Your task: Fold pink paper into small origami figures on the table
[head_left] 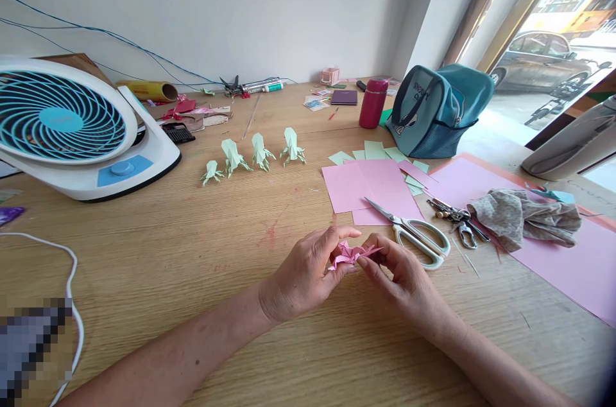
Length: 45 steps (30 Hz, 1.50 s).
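Observation:
A small, partly folded pink paper piece (pixel 350 253) is held just above the wooden table (pixel 192 253) between both my hands. My left hand (pixel 308 272) pinches its left side with thumb and fingers closed. My right hand (pixel 399 269) pinches its right side, fingers curled. White-handled scissors (pixel 414 232) lie just beyond my right hand, their blades resting on pink paper sheets (pixel 370 185). Several pale green folded paper figures (pixel 255 155) stand in a row farther back.
A white and blue fan (pixel 72 128) stands at the left, with a white cable (pixel 72 278) near the front. A teal bag (pixel 436 110), a red bottle (pixel 373 103), keys (pixel 457 217), a grey cloth (pixel 524 217) and a large pink sheet (pixel 568 259) fill the right.

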### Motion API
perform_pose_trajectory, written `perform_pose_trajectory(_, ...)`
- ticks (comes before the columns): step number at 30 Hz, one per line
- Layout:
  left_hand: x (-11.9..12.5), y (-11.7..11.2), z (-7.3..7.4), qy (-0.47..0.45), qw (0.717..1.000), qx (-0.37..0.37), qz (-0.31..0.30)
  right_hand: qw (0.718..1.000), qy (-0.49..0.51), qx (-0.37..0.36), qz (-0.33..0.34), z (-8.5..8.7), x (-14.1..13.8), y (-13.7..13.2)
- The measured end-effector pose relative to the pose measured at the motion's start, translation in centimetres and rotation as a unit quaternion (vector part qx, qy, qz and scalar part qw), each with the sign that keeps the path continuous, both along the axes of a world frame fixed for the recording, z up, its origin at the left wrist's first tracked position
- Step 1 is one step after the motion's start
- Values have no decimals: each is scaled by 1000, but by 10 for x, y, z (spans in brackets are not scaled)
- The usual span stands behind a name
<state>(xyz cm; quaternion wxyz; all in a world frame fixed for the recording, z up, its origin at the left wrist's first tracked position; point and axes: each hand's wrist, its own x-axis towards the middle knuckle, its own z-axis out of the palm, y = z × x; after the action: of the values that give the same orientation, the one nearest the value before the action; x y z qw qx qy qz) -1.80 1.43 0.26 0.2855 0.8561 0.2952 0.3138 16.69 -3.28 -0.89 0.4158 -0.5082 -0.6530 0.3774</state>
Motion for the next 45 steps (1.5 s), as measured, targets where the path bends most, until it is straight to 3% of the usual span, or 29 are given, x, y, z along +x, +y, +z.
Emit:
perform_pose_trajectory(5,-1,3,6,-23,996,-85,-8,997,-30,72,-4,4,-1,0)
perform_pose_trajectory(9,-7,8,19,-24,980,-189,-61,991,-51,127,-2,5,0,0)
perform_pose_trajectory(14,-9,13,26,-111,903,-386,-151,976,-81,205,-2,3,7,1)
perform_pose_trajectory(20,-4,16,16,-102,819,-545,-149,953,-146,260,56,4,11,-3)
perform_pose_trajectory(22,-3,16,15,-111,803,-568,-140,949,-162,264,63,4,11,-4)
perform_pose_trajectory(27,-1,13,16,-151,829,-533,-71,963,-113,241,43,6,9,-4)
perform_pose_trajectory(35,0,14,16,-136,881,-454,-19,993,-13,118,19,9,9,-1)
perform_pose_trajectory(45,2,9,14,-113,894,-434,-14,992,-20,123,1,6,1,2)
